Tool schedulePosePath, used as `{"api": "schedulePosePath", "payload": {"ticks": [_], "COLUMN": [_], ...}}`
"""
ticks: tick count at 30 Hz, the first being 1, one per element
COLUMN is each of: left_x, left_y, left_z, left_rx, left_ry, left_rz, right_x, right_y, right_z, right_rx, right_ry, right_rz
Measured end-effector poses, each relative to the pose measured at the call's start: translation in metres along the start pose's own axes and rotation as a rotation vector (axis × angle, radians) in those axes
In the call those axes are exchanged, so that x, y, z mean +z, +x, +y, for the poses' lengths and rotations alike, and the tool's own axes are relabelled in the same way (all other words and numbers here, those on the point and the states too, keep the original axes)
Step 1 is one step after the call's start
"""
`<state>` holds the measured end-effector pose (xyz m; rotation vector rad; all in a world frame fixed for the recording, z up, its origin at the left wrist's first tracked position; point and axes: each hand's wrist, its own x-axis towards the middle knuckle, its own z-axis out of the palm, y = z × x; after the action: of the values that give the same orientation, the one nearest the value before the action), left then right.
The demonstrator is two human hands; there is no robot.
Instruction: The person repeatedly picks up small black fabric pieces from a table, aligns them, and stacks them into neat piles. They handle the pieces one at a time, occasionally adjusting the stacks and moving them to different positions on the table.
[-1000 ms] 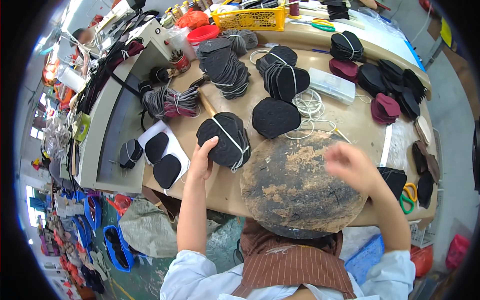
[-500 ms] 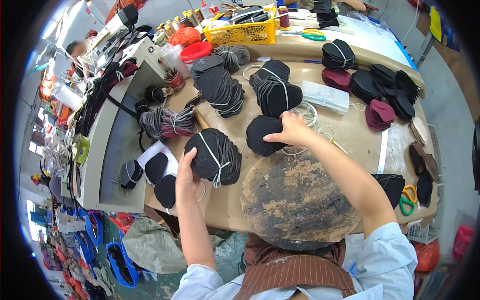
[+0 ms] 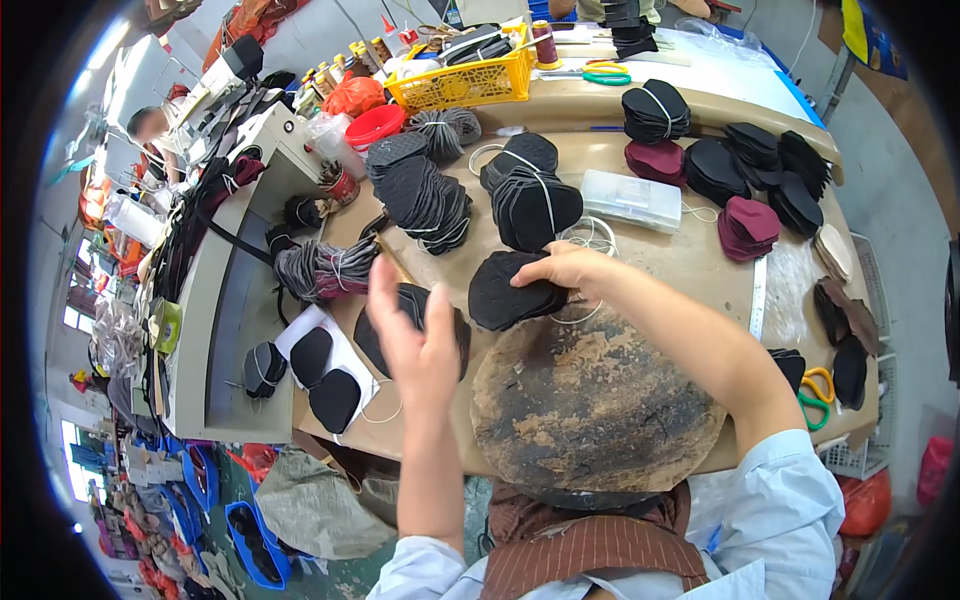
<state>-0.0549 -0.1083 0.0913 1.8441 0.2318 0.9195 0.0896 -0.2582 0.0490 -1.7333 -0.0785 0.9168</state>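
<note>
Head view: the right hand pinches a stack of black cut pieces at frame centre on the surface, while the left hand hovers open over another black stack. The step looks like gathering one stack; next likely calls for a squared, firm grip.

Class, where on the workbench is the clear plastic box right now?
In the head view, the clear plastic box lies on the table's far right-of-centre, between a tied stack of black pieces and a maroon stack.
</note>
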Motion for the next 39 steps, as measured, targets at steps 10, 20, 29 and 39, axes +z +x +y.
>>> {"api": "schedulePosePath", "payload": {"ticks": [10,20,29,39], "left_x": [0.130,0.123,0.179,0.230], "left_y": [0.060,0.079,0.129,0.156], "left_z": [-0.115,-0.070,-0.116,-0.108], "left_rx": [-0.330,-0.885,-1.016,-0.924], "left_ry": [0.399,-0.817,-0.646,-0.608], "left_rz": [-0.291,-0.214,-0.225,-0.337], "right_x": [-0.130,-0.258,-0.155,-0.101], "right_y": [-0.092,-0.178,-0.108,-0.049], "right_z": [-0.002,0.103,0.052,0.044], "right_rx": [-0.138,-0.234,-0.070,-0.270], "right_ry": [0.014,0.469,0.384,0.099], "right_rz": [-0.420,-0.152,-0.480,-0.407]}}
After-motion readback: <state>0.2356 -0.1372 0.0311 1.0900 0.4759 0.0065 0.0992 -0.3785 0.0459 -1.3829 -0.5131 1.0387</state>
